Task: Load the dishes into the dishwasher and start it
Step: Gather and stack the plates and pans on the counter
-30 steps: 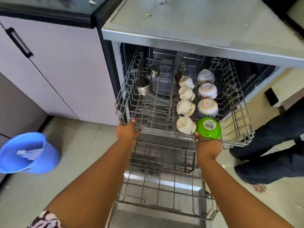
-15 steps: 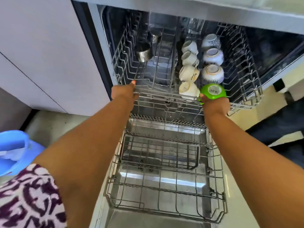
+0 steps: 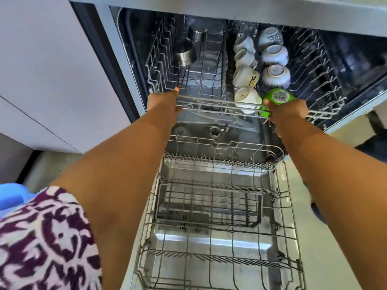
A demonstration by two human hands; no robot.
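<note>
The dishwasher's upper rack (image 3: 211, 102) sits nearly all the way inside the tub. It holds several upturned white cups (image 3: 247, 97), patterned bowls (image 3: 275, 75), a green bowl (image 3: 277, 98) at the front right and steel cups (image 3: 185, 56) at the left. My left hand (image 3: 164, 101) grips the rack's front rail at the left. My right hand (image 3: 287, 113) grips the same rail at the right, just under the green bowl. The lower rack (image 3: 219, 206) is pulled out over the open door and holds nothing.
A pale cabinet front (image 3: 52, 70) flanks the dishwasher on the left. A blue bucket (image 3: 10, 195) shows at the left edge on the floor. Another person's dark trouser leg (image 3: 374, 141) is at the right edge.
Both hands have pushed the upper rack back into the dishwasher, from well out over the lower rack to almost fully inside. The view has dropped lower and closer.
</note>
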